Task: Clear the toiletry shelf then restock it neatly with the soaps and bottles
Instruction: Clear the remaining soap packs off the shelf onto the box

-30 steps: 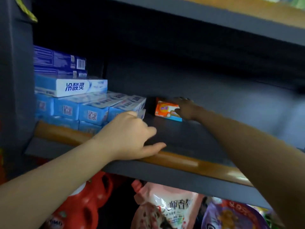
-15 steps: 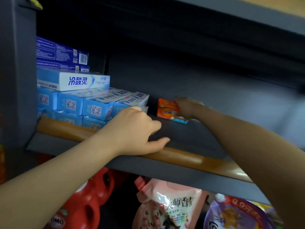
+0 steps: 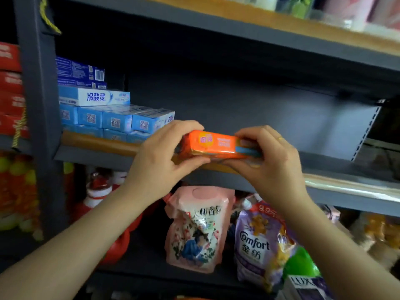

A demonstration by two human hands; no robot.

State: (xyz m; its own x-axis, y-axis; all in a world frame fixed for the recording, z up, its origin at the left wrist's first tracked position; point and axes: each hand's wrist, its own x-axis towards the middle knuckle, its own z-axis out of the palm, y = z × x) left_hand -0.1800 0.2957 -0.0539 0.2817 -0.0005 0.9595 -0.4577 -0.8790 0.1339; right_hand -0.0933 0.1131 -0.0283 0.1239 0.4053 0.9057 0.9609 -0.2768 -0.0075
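An orange wrapped soap bar (image 3: 218,144) is held level in front of the dark grey shelf (image 3: 93,156), just above its wooden front lip. My left hand (image 3: 166,156) grips the bar's left end, thumb underneath and fingers over the top. My right hand (image 3: 268,156) grips its right end the same way. Blue and white toothpaste boxes (image 3: 112,118) are stacked at the shelf's left end. To the right of those boxes the shelf floor shows nothing on it.
The shelf below holds a pink refill pouch (image 3: 197,228), a purple Comfort pouch (image 3: 257,245), a red detergent bottle (image 3: 101,191) and a green item (image 3: 300,265). Red boxes (image 3: 10,87) sit left of the grey upright post (image 3: 41,105). Another shelf board (image 3: 281,24) runs overhead.
My right hand pulled the orange soap bar from the back of the shelf out to the front. My left hand left the shelf lip and took the bar's other end.
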